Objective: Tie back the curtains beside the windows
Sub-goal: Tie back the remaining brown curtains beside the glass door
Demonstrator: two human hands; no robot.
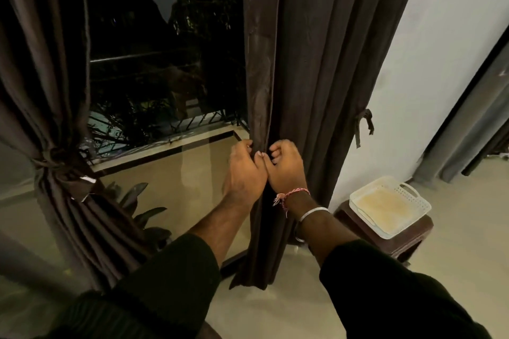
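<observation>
— Where are the hands?

— Both are up at the inner edge of the right curtain (311, 69), side by side and nearly touching. The left hand (243, 170) has its fingers curled round the edge fold, thumb pressed against the cloth. The right hand (286, 166) is closed into a loose fist on the folds just beside it, so both are gripping the same strip of dark brown fabric.

— Is that curtain tied?

— Not yet. It hangs straight down to the floor, gathered only where the hands pinch it. A tie-back strap (365, 124) dangles loose at its outer edge, against the white wall (440, 63), well apart from the hands.

— And the other one?

— The left curtain (41, 77) is already cinched by a knotted band (55, 165) at about the height of the hands, flaring out again below the knot.

— What lies between them?

— The window (165, 63), dark outside, with a railing and foliage faintly showing. A leafy plant (140, 209) stands low by the glass.

— Anything else near?

— A white perforated tray (389, 206) sits on a dark stool (410, 239) by the wall, to the right of the curtain. The right wrist carries a red thread (293, 195) and a silver bangle (311, 213); both sleeves are dark.
</observation>
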